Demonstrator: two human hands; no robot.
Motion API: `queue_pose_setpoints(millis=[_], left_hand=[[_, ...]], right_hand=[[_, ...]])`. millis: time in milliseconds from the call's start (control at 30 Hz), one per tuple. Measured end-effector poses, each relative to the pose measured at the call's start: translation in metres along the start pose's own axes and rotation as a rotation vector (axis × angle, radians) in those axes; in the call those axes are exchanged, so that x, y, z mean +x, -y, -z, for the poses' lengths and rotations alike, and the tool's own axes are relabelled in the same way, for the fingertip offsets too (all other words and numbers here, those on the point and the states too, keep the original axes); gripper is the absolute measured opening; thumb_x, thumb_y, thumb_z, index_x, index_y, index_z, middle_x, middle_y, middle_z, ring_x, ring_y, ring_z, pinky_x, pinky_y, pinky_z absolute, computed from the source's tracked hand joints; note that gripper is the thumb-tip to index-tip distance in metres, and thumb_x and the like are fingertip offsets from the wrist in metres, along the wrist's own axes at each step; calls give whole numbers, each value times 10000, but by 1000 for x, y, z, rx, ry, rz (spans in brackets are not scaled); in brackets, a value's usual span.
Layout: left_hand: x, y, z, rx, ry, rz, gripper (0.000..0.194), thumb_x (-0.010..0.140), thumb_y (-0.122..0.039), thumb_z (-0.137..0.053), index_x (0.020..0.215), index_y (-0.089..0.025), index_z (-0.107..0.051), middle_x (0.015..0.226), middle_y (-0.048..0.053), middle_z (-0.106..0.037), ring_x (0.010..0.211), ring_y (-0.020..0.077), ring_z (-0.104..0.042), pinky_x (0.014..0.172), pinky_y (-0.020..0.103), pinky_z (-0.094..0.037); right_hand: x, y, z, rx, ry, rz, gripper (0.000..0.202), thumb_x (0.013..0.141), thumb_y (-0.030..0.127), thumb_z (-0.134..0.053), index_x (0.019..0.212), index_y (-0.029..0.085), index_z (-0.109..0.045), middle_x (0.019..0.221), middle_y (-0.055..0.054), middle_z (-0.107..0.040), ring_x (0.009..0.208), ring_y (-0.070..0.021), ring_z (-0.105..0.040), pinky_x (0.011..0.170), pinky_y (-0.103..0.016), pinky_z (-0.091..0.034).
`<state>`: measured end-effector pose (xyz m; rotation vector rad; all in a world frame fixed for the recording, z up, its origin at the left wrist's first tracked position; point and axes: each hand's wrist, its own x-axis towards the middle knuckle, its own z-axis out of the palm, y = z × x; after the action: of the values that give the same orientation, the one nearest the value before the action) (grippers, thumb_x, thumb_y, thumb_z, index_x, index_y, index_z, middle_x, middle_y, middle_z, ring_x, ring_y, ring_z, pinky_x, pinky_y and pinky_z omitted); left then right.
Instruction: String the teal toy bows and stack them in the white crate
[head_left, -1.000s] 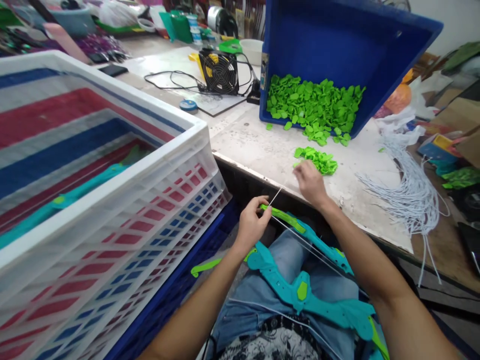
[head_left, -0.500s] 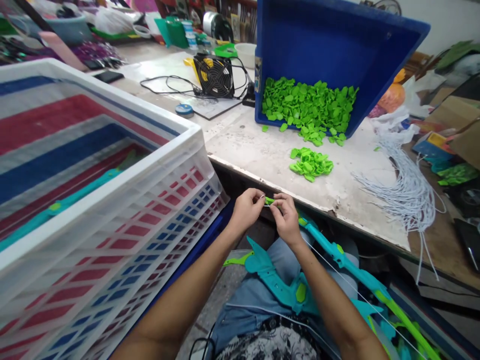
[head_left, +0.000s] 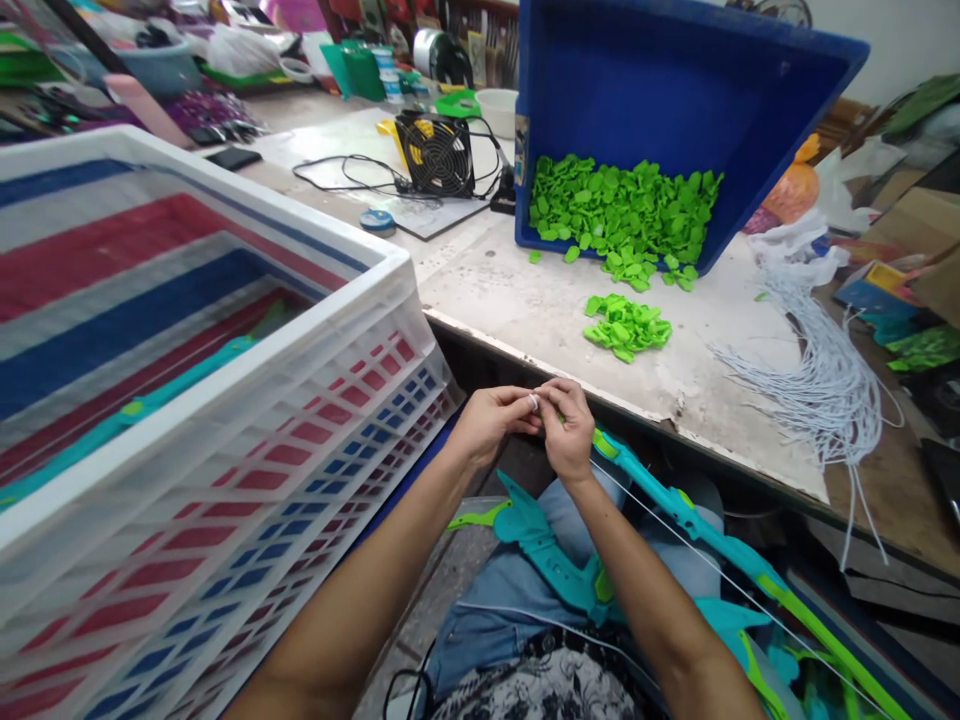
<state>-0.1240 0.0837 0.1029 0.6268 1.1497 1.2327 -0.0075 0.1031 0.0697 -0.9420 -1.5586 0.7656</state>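
Observation:
My left hand (head_left: 489,425) is closed, its fingertips pinching a white cord (head_left: 534,402) that makes a small loop. Right against it, my right hand (head_left: 568,430) is closed too, pinching at the same cord and the green tip of a toy bow, mostly hidden by the fingers. The teal and green toy bow (head_left: 660,500) runs from my fingers down to the lower right across my lap, its white string stretched alongside. Another teal part with green ends (head_left: 555,560) lies over my legs, partly covered by my right forearm.
A white slatted crate (head_left: 420,290) with striped lining stands at left, a teal bow inside. On the table (head_left: 480,290) are a tipped blue bin (head_left: 675,80) of green pieces, a small green pile (head_left: 626,327), a fan (head_left: 435,155) and a bundle of white cords (head_left: 832,390).
My hands have come together at the bow tip, covering the green end. The cord, earlier stretched between the fingers, now forms a small loop at my left fingertips.

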Motion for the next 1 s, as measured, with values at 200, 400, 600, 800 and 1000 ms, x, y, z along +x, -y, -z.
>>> queue_pose_setpoints(millis=[200, 400, 600, 800, 1000], left_hand=[[4, 9, -8, -113, -159, -36, 233, 520, -300, -745, 611, -128, -616, 577, 2, -620, 539, 118, -603, 533, 241, -524], [4, -3, -6, -37, 5, 12, 184, 522, -253, -707, 642, -116, -682, 645, 38, -662, 616, 142, -614, 589, 273, -533], [4, 5, -3, 261, 24, -138, 203, 585, -287, -693, 708, -127, -719, 645, 11, -644, 494, 75, -478, 476, 202, -392], [9, 22, 6, 584, -55, -286, 243, 679, -372, -660, 669, -132, -695, 620, 15, -636, 613, 134, -551, 576, 230, -410], [5, 27, 15, 631, 122, -218, 240, 725, -320, -587, 777, -153, -752, 810, 43, -734, 791, 195, -644, 725, 267, -477]], right_hand=[[2, -2, 8, -51, 90, 70, 214, 905, 255, -516, 1017, 258, -698, 942, -48, -625, 897, -169, -612, 803, -310, -523], [7, -4, 19, -191, 114, 192, 184, 910, 266, -525, 944, 248, -705, 899, -49, -644, 845, -171, -622, 785, -319, -528], [5, -7, 21, -189, 115, 213, 145, 888, 212, -516, 827, 209, -648, 829, -45, -651, 786, -158, -624, 731, -294, -530], [-4, -17, 26, -116, 136, 73, 124, 870, 194, -536, 803, 181, -638, 817, -46, -663, 760, -148, -633, 683, -262, -524], [-17, -23, 31, -180, 210, 189, 154, 895, 194, -509, 839, 197, -653, 855, -56, -692, 820, -161, -653, 767, -295, -535]])
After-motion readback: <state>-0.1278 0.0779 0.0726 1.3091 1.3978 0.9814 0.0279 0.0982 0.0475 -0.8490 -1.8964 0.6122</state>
